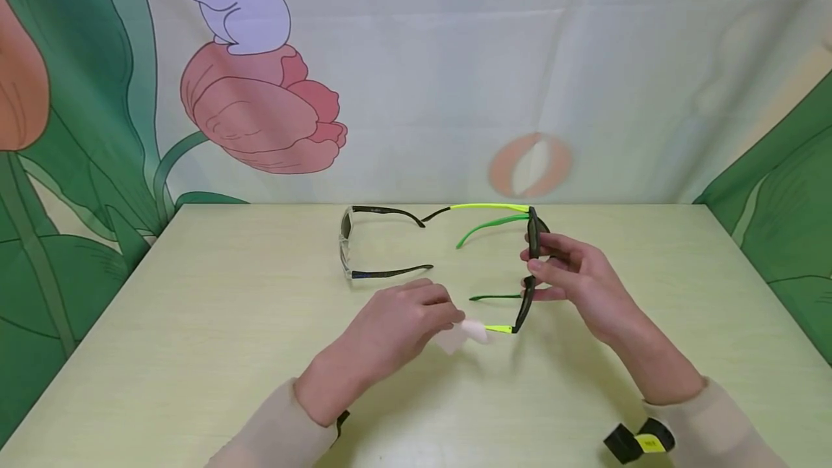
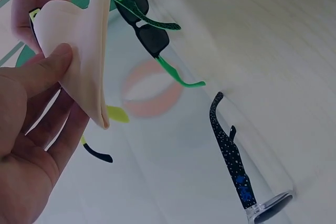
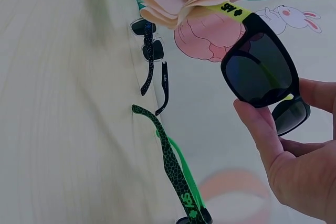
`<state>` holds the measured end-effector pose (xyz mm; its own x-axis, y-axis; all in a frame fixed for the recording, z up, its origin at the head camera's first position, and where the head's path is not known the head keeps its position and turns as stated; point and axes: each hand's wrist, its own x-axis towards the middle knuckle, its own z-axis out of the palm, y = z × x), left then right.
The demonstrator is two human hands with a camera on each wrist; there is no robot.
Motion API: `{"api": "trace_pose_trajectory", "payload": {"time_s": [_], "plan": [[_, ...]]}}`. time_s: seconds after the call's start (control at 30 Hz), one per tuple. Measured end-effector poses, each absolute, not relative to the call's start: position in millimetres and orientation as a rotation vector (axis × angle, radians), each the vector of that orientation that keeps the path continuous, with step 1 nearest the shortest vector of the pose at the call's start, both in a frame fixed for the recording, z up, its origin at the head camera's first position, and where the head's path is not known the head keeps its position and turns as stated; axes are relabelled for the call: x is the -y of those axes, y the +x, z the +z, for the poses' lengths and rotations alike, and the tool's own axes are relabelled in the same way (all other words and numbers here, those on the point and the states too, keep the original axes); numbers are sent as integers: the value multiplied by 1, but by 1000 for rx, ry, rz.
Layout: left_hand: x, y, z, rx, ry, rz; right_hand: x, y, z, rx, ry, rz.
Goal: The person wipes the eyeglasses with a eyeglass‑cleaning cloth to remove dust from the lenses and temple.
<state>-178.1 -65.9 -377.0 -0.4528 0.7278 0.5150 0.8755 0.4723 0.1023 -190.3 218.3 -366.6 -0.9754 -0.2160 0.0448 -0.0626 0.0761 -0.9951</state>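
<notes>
My right hand [image 1: 581, 276] grips a pair of black sunglasses [image 3: 260, 64] with yellow temples by the front frame, thumb and fingers near the nose bridge. The sunglasses are held up above the table, temples unfolded and pointing left. My left hand [image 1: 406, 323] pinches a pale pink cloth [image 2: 79, 51], which is folded around one yellow temple [image 3: 231, 9]. Part of that temple is hidden by the cloth. Beneath and behind the held pair, green-templed sunglasses [image 2: 152, 38] rest on the table, partly covered in the head view.
Clear-framed sunglasses [image 1: 347, 251] with dark speckled temples lie unfolded on the pale wooden table [image 1: 214, 323], left of the held pair. A printed curtain [image 1: 416, 78] hangs right behind the table's far edge. Black straps with devices sit at both wrists.
</notes>
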Motion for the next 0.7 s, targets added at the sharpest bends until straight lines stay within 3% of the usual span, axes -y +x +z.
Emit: {"api": "trace_pose_trajectory", "payload": {"time_s": [0.7], "plan": [[101, -195, -378, 2338, -1252, -706, -241, -191, -365, -2213, -384, -2023]]}}
